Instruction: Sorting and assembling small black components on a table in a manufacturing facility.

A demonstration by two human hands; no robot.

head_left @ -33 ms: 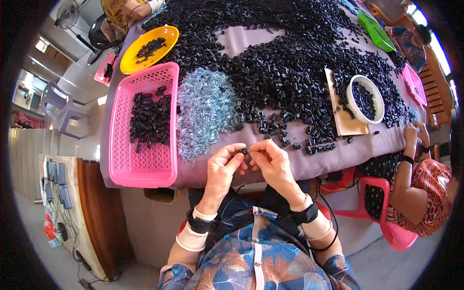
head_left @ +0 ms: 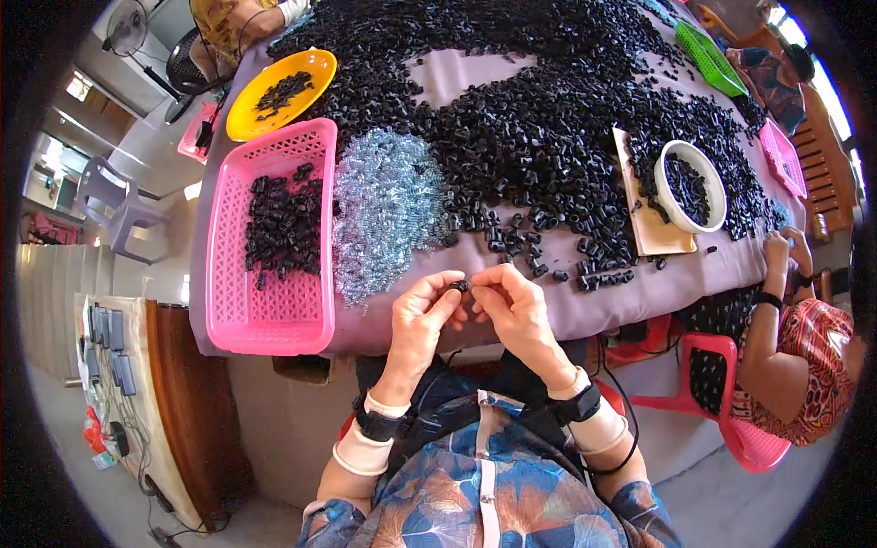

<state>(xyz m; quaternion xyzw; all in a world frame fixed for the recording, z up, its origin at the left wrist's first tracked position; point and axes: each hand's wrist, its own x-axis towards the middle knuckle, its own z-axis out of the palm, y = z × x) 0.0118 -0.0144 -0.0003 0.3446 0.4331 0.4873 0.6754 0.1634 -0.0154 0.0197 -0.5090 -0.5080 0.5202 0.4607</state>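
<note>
Just past the table's front edge, my left hand pinches a small black plastic part between thumb and fingertips. Close to its right side is my right hand, fingertips pressed together; whatever they grip is too small to make out. Ahead of my left hand lies a heap of small silvery-blue coil springs. Loose black plastic parts cover much of the table beyond both hands. To the left, a pink basket contains more black pieces.
A yellow plate with small dark pieces stands behind the basket. At right, a white bowl of black bits sits on a cardboard piece. Another person's hands are at the right table edge, beside a pink chair.
</note>
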